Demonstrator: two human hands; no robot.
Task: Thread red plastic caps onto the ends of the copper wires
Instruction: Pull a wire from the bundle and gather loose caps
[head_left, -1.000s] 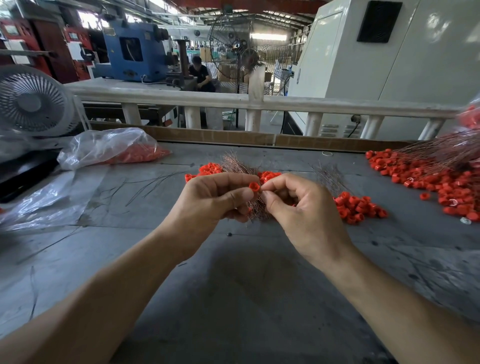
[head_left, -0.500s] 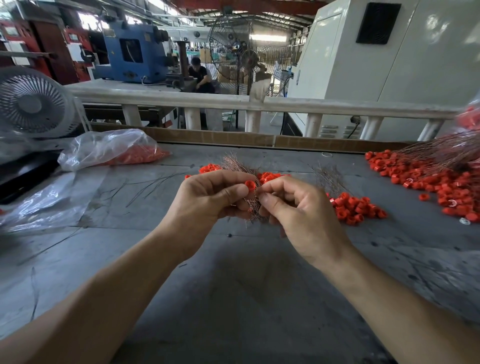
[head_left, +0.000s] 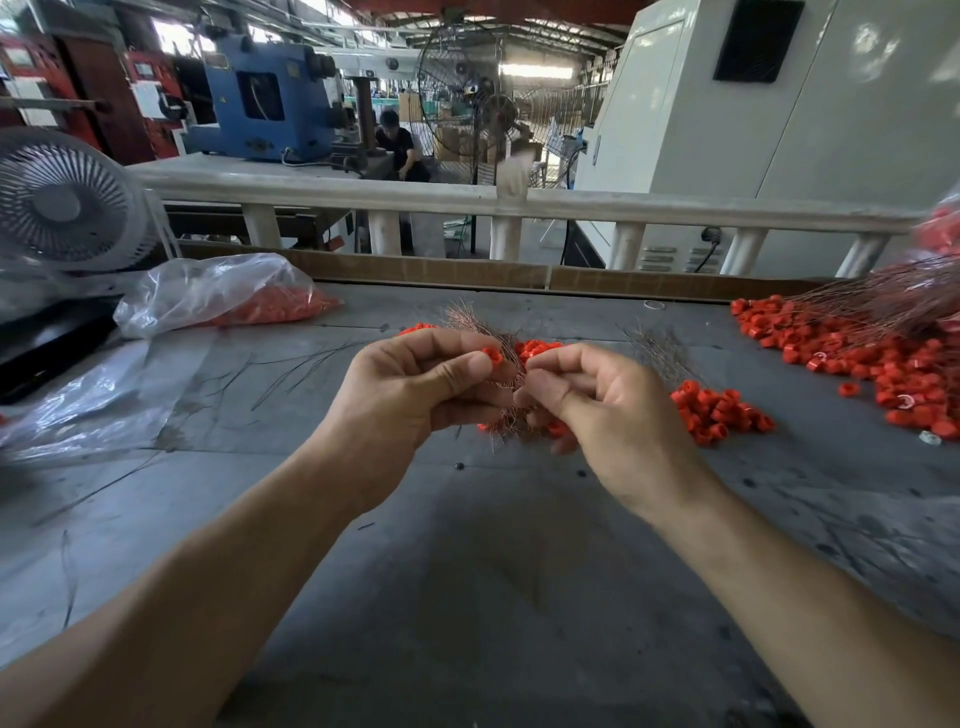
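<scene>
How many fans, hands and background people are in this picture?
Fans: 2, white fan and standing fan
Hands: 2, left hand and right hand
Background person: 1
Total: 5

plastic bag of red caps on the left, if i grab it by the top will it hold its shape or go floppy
Probably floppy: the plastic bag is thin, clear film, crumpled and slumped on the table. The red caps inside would likely slide to the lowest corner. It looks light, being only part filled.
</scene>
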